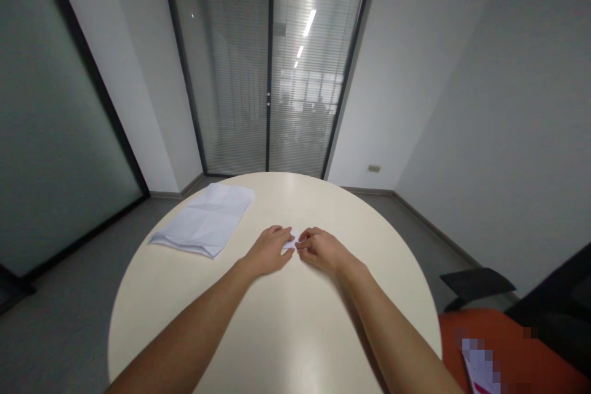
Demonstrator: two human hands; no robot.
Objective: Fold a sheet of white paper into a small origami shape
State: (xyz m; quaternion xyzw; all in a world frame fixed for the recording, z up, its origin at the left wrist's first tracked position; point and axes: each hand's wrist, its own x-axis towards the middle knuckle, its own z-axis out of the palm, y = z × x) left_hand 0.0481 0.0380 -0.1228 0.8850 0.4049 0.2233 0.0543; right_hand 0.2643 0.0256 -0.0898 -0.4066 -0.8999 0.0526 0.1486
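Note:
A small folded piece of white paper (289, 244) lies on the round table between my two hands, mostly covered by fingers. My left hand (271, 250) holds it down from the left, fingers at its far side and thumb at its near side. From the right, my right hand (323, 250) pinches at the paper's edge with thumb and fingertips close together. How the paper is folded cannot be made out at this size.
A stack of creased white sheets (207, 218) lies at the table's left. The round cream table (277, 332) ends in a curved edge. An orange chair (498, 332) with a black armrest (478, 283) stands at the right, a blurred pale item (480, 366) on its seat.

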